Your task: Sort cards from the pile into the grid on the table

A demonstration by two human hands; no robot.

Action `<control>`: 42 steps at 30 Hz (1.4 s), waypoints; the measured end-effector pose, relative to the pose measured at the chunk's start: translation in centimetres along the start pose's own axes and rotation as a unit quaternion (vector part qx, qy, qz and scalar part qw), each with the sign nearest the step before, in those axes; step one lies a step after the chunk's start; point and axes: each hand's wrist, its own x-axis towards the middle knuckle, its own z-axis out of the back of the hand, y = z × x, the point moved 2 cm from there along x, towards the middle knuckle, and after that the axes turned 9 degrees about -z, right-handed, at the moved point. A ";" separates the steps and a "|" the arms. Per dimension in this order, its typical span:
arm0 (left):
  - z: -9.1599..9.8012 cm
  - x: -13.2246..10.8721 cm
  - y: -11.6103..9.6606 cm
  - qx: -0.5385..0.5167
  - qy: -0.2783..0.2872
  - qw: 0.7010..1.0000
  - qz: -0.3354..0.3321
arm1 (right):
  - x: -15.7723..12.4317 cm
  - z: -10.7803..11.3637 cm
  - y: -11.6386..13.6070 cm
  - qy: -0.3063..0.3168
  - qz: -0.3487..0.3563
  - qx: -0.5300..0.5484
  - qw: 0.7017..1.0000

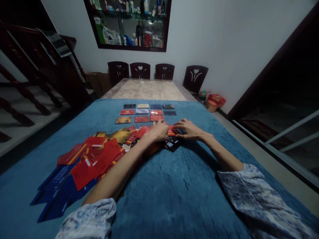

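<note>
My left hand (160, 130) rests among the bank cards with its fingers bent down and pressed together; what lies under them is hidden. Across from it, my right hand (188, 129) has its fingers curled over a dark card (180, 131). Between and below the hands lie a red card (170, 130) and a black card with a white square code (171, 144). Beyond them, cards are laid out in rows, among them a gold card (123, 120), a red card (141, 119), a cream card (143, 106) and a dark blue card (169, 113).
Left of my left forearm spreads a loose heap of red card sleeves (86, 171), blue sleeves (56, 187) and gold cards (119, 135). A blue cloth (189, 202) covers the near table. Chairs (164, 71) stand at the far end, below a glass-shelved cabinet (132, 49).
</note>
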 end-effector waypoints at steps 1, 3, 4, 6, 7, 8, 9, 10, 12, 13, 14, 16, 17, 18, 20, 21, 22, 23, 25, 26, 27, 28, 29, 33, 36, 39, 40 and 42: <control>0.0 0.0 0.1 -0.001 0.002 1.000 0.002 | 0.0 0.0 0.0 0.005 -0.002 0.003 1.000; -0.1 -0.1 0.3 0.000 0.005 1.000 0.005 | 0.1 0.0 0.1 0.013 -0.005 0.010 1.000; -0.2 0.0 0.4 -0.001 0.005 1.000 0.005 | 0.1 0.0 0.1 0.016 -0.006 0.014 1.000; -0.4 0.1 0.7 -0.005 0.003 1.000 0.004 | 0.1 -0.1 0.1 0.020 -0.006 0.017 1.000; -0.5 0.1 0.8 -0.009 0.001 1.000 0.001 | 0.1 -0.1 0.1 0.021 -0.005 0.018 1.000; -0.6 0.2 1.0 -0.012 -0.002 1.000 -0.002 | 0.1 -0.1 0.1 0.021 -0.003 0.019 1.000; -0.7 0.3 1.1 -0.015 -0.004 1.000 -0.007 | 0.1 -0.2 0.1 0.021 0.000 0.020 1.000; -0.8 0.3 1.2 -0.015 -0.004 1.000 -0.012 | 0.2 -0.2 0.1 0.021 0.003 0.022 1.000; -0.9 0.3 1.3 -0.013 -0.001 1.000 -0.022 | 0.2 -0.2 0.0 0.022 0.006 0.024 0.999; -0.9 0.3 1.4 -0.009 0.002 1.000 -0.028 | 0.1 -0.2 0.1 0.022 0.009 0.024 0.999; -0.9 0.2 1.4 -0.004 0.004 0.999 -0.034 | 0.1 -0.1 0.1 0.023 0.011 0.024 0.999; -0.8 0.1 1.4 0.007 0.007 0.999 -0.047 | 0.0 0.1 0.3 0.028 0.015 0.022 0.999; -0.8 0.1 1.3 0.010 0.008 0.998 -0.054 | -0.1 0.2 0.4 0.031 0.016 0.021 0.999; -0.7 0.0 1.3 0.012 0.008 0.998 -0.060 | -0.2 0.3 0.4 0.033 0.016 0.020 0.999; -0.5 -0.1 1.3 0.009 0.004 0.998 -0.067 | -0.3 0.5 0.6 0.034 0.015 0.023 0.999; -0.5 -0.1 1.4 0.005 0.003 0.998 -0.069 | -0.4 0.6 0.6 0.034 0.014 0.025 0.999; -0.4 -0.1 1.4 0.000 0.002 0.997 -0.071 | -0.4 0.7 0.7 0.033 0.015 0.027 0.999; -0.4 -0.1 1.5 -0.004 0.001 0.997 -0.072 | -0.4 0.8 0.7 0.032 0.016 0.028 0.999; -0.3 -0.1 1.6 -0.014 0.005 0.997 -0.074 | -0.4 0.9 0.8 0.031 0.024 0.030 0.999; -0.3 -0.1 1.8 -0.019 0.007 0.997 -0.076 | -0.4 1.0 0.8 0.030 0.031 0.032 0.999; -0.2 -0.1 1.9 -0.024 0.007 0.997 -0.078 | -0.4 1.1 0.8 0.029 0.037 0.036 0.998; -0.2 -0.1 2.1 -0.029 0.004 0.996 -0.080 | -0.4 1.3 0.8 0.028 0.043 0.041 0.998; -0.1 -0.1 2.2 -0.036 -0.003 0.996 -0.082 | -0.5 1.4 0.7 0.025 0.046 0.048 0.997; 0.1 0.0 3.0 -0.072 -0.033 0.992 -0.093 | -0.7 1.9 0.6 0.013 0.039 0.073 0.996; 0.2 0.0 3.5 -0.105 -0.040 0.988 -0.104 | -1.0 2.2 0.7 0.005 0.032 0.080 0.996; 0.4 0.0 3.8 -0.131 -0.050 0.984 -0.113 | -1.1 2.5 0.9 -0.005 0.026 0.087 0.996; 0.5 0.0 3.9 -0.136 -0.055 0.982 -0.116 | -1.1 2.6 0.9 -0.009 0.024 0.090 0.996; 0.5 0.1 4.2 -0.146 -0.068 0.980 -0.117 | -1.0 2.6 0.9 -0.016 0.020 0.096 0.995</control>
